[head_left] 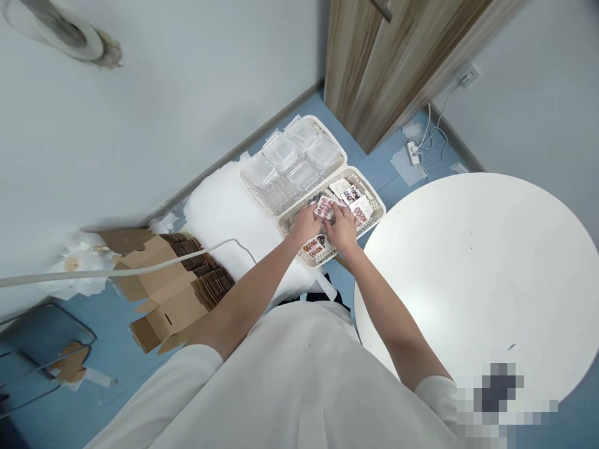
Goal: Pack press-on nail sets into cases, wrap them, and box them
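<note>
A cream plastic basket (pixel 379 198) holds several small cards with rows of coloured oval pieces that look like press-on nails. Over its middle, my left hand (pixel 306 222) grips the left edge of a white card with pink nails (pixel 324 206). My right hand (pixel 342 231) is closed at the same card's right side, its fingertips partly hidden among the cards below. Another card with orange and red nails (pixel 312 247) lies at the basket's near end. Behind the right hand are a card with dark nails (pixel 350 194) and one with pink-red nails (pixel 360 215).
A second cream basket (pixel 343 149) with clear plastic boxes (pixel 302 149) adjoins the first. To the left are a white padded surface (pixel 213 199) and an open carton (pixel 159 274) of brown folded cardboard. A round white table (pixel 486 262) stands right; a power strip (pixel 412 153) lies behind.
</note>
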### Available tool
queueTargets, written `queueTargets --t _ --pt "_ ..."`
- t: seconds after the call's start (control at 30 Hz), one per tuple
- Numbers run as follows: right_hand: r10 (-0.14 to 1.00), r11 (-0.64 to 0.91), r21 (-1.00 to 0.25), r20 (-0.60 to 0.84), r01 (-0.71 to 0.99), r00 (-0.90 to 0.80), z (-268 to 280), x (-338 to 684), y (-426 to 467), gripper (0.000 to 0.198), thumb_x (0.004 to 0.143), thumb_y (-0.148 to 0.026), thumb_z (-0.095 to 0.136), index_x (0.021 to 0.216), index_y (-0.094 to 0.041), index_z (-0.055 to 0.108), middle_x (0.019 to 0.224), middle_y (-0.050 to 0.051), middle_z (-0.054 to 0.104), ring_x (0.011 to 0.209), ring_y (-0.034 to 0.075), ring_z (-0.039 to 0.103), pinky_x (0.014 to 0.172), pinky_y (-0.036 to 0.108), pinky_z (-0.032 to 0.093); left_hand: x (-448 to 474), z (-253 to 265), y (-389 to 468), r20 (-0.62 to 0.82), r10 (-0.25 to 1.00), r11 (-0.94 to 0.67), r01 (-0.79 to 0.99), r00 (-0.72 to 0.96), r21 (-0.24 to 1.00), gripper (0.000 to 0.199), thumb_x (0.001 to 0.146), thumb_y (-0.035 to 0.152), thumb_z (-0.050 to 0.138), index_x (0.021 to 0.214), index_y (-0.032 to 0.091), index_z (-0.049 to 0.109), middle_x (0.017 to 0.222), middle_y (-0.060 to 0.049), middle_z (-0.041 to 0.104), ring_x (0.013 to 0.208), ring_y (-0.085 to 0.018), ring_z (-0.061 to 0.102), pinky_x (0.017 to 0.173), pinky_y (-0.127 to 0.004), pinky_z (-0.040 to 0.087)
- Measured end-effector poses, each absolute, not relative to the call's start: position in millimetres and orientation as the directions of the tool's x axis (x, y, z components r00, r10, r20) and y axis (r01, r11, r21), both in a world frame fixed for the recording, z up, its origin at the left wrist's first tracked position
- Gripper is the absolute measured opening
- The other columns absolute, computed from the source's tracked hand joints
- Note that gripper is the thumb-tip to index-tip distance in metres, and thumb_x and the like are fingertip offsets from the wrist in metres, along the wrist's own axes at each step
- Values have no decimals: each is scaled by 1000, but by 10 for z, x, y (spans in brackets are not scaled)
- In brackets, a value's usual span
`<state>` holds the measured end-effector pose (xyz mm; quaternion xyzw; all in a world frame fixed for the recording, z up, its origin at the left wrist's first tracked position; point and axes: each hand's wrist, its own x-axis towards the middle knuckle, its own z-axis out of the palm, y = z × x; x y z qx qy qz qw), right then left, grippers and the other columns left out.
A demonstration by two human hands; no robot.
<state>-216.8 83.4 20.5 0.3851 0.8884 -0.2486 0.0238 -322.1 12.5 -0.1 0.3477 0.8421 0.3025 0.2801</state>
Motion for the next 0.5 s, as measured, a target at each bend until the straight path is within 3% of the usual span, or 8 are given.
queueTargets --t 0.23,0.37,0.5 --pt "734 477 -708 -5 520 -679 530 -2010 667 53 87 -44 38 131 -15 41 127 15 48 116 23 44 91 37 40 -2986 372 -182 -254 722 426 125 -643 896 34 77 15 49 109 15 61 110 -8 64 94 -18 60 87 -31 45" --pt "812 279 -851 -40 446 -583 721 -1806 351 53 84 -45 44 129 -18 44 121 13 54 85 18 58 74 33 49 -2728 582 -539 -314 711 292 -143 -629 946 29 75 18 52 101 14 64 103 -8 66 89 -17 62 81 -31 47" --pt "884 39 -948 -114 315 -454 871 -1525 -37 59 79 -45 51 131 -20 38 91 6 64 63 14 58 63 31 51 -2461 715 -908 -305 769 183 -264 -561 947 21 72 22 59 91 14 64 91 -8 67 85 -16 62 80 -31 47"
